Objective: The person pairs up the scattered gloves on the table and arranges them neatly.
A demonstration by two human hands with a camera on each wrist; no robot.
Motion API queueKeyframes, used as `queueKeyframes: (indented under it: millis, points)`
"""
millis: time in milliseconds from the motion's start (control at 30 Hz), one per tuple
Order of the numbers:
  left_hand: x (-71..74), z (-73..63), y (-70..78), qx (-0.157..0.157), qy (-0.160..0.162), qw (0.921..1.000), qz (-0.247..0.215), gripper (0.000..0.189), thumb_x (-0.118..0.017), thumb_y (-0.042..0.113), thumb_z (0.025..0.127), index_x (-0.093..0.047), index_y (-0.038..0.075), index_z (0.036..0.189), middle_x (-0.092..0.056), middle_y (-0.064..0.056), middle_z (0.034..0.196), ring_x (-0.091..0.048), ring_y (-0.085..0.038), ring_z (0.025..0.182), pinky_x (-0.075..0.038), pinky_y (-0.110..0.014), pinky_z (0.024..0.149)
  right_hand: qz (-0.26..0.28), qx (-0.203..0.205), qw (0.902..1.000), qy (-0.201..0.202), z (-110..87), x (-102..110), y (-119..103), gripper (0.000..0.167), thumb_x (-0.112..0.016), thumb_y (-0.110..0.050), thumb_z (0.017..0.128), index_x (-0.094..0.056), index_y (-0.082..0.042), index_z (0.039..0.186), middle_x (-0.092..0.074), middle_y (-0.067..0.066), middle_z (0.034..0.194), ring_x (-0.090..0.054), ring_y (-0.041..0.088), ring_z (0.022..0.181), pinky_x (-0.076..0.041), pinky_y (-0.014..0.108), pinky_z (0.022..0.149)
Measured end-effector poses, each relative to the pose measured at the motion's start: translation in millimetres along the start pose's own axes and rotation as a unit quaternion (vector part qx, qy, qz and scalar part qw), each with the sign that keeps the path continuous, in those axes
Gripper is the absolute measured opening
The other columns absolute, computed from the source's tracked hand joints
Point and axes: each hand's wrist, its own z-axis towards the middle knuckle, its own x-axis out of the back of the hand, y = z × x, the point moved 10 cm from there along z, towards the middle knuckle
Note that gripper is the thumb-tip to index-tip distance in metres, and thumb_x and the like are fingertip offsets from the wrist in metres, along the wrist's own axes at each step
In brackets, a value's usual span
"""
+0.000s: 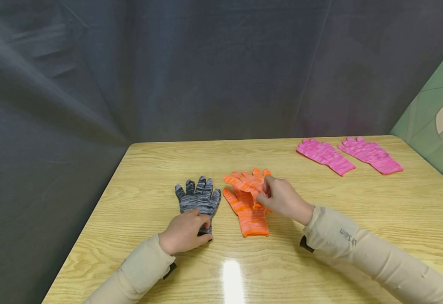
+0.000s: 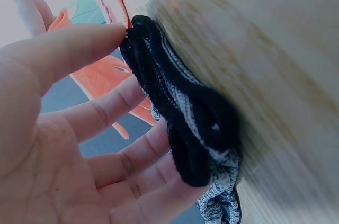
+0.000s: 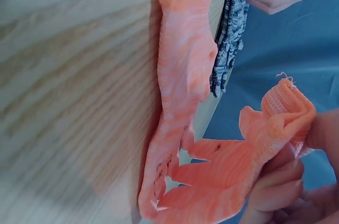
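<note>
My left hand (image 1: pixel 185 231) is at the cuff of a grey-and-black knit glove (image 1: pixel 200 200) that lies palm-down or palm-up, I cannot tell which. In the left wrist view, the thumb and fingers meet the black cuff (image 2: pixel 185 123) from either side. My right hand (image 1: pixel 285 199) pinches the cuff of an orange knit glove (image 1: pixel 249 182), lifting that end off the table. Beneath it, a second orange glove (image 1: pixel 254 221) lies flat, its fingers partly covered. The right wrist view shows the raised orange cuff (image 3: pixel 286 110) between thumb and curled fingers.
Two pink knit gloves, one (image 1: pixel 325 155) left of the other (image 1: pixel 371 154), lie at the table's back right. The wooden table (image 1: pixel 160 160) ends at a dark curtain (image 1: pixel 221 71) behind and on the left. A green patterned panel (image 1: pixel 434 109) stands at right.
</note>
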Motion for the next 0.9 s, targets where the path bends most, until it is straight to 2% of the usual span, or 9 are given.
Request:
queueKeyframes:
  millis: [567, 900]
  points:
    - [-0.4, 0.0, -0.5, 0.0, 0.002, 1.0, 0.005, 0.019, -0.07, 0.03, 0.082, -0.057, 0.016, 0.079, -0.048, 0.0, 0.073, -0.036, -0.011, 0.06, -0.027, -0.023, 0.048, -0.003, 0.013, 0.9999, -0.003, -7.2, -9, -4, 0.017, -0.061, -0.011, 0.078, -0.046, -0.008, 0.07, -0.044, -0.002, 0.057, -0.037, 0.007, 0.046, -0.03, 0.019, 0.045]
    - [-1.2, 0.2, -1.0, 0.005, -0.001, 1.0, 0.004, 0.019, -0.07, 0.03, 0.082, -0.057, 0.016, 0.079, -0.051, 0.0, 0.074, -0.04, -0.011, 0.062, -0.029, -0.024, 0.049, -0.004, 0.005, 0.9994, -0.034, -8.8, -22, -5, 0.017, -0.06, -0.011, 0.08, -0.046, -0.009, 0.07, -0.043, -0.003, 0.057, -0.036, 0.007, 0.047, -0.03, 0.019, 0.045]
